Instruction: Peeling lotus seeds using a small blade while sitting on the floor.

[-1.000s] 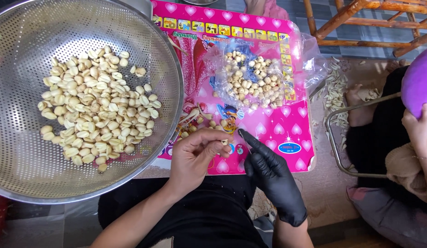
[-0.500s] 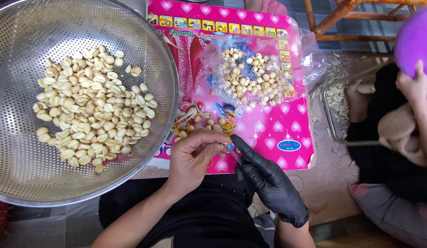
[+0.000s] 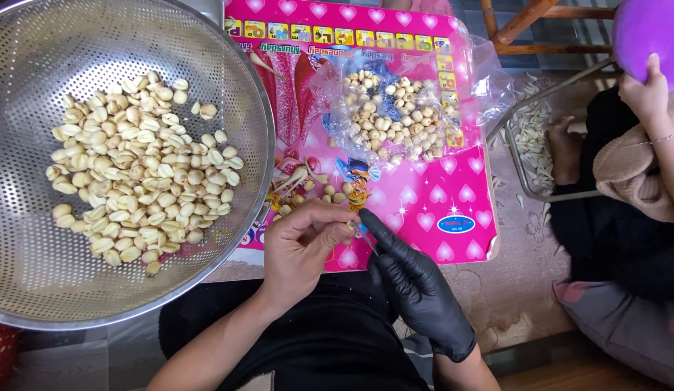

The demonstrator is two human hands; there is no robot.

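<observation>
While the bare left hand [image 3: 302,245] pinched one pale seed [image 3: 349,226] above the pink heart-patterned board [image 3: 438,195], the black-gloved right hand [image 3: 416,282] worked a small tool, its kind unclear, against it; shelling looked underway, demanding steady fingertip pressure.

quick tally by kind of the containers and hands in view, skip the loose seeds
Metal colander: 1
Clear plastic bag of seeds: 1
Wire tray: 1
Bare left hand: 1
Black-gloved right hand: 1
Other person's hand: 1
Total: 6
</observation>
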